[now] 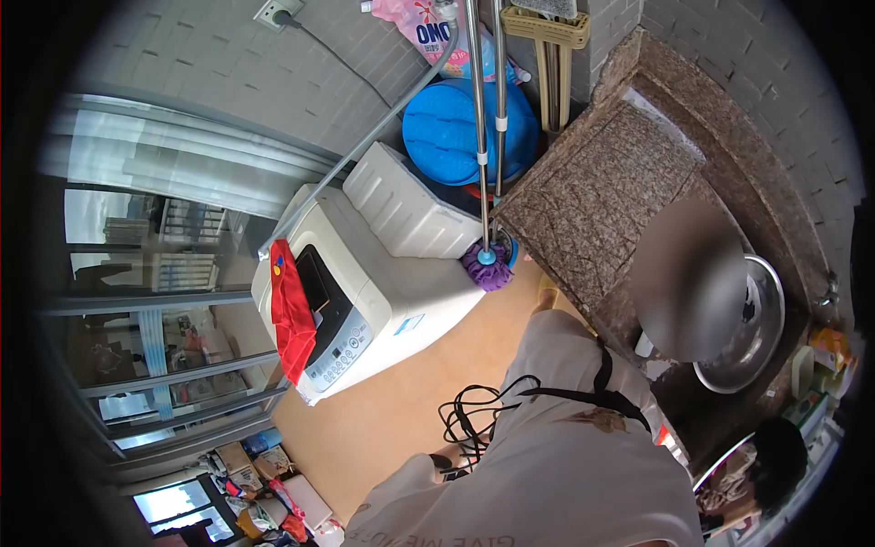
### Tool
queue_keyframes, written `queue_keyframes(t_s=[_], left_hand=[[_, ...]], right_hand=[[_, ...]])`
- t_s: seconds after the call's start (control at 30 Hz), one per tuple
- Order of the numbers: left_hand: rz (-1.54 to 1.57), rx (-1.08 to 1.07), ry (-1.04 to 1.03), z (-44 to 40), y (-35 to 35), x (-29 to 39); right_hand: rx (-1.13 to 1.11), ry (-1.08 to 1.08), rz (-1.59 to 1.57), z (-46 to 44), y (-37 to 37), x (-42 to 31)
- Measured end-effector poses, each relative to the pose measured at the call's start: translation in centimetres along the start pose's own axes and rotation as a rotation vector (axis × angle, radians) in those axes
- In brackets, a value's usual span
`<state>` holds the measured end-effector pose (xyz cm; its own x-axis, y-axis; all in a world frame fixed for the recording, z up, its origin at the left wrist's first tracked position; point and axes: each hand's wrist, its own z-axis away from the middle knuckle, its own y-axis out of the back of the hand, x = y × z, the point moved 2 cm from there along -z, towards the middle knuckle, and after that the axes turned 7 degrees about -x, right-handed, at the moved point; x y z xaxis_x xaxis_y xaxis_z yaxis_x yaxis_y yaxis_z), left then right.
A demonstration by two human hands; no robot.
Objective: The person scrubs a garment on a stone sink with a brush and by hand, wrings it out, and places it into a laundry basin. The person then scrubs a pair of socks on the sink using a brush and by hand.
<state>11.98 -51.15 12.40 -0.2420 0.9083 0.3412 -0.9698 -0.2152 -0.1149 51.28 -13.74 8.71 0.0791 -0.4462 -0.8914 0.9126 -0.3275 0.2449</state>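
Metal basin (764, 333), one, sits at three o'clock by a brown stone counter (602, 196), partly hidden by a blurred patch (690, 283); the wearer's two hands are out of sight, so I cannot tell whether they are apart or together. Two silver poles (478, 109) stand at twelve, partly blocking one blue tub (437, 128). At nine, one washing machine (415, 301) bears one red cloth (290, 314).
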Motion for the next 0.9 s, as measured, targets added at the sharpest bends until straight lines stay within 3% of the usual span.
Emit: queue_keyframes(t_s=[0.9], left_hand=[[-0.093,0.04,0.025,-2.0,5.0,3.4]], right_hand=[[0.035,-0.061,-0.112,2.9,1.5,0.9]])
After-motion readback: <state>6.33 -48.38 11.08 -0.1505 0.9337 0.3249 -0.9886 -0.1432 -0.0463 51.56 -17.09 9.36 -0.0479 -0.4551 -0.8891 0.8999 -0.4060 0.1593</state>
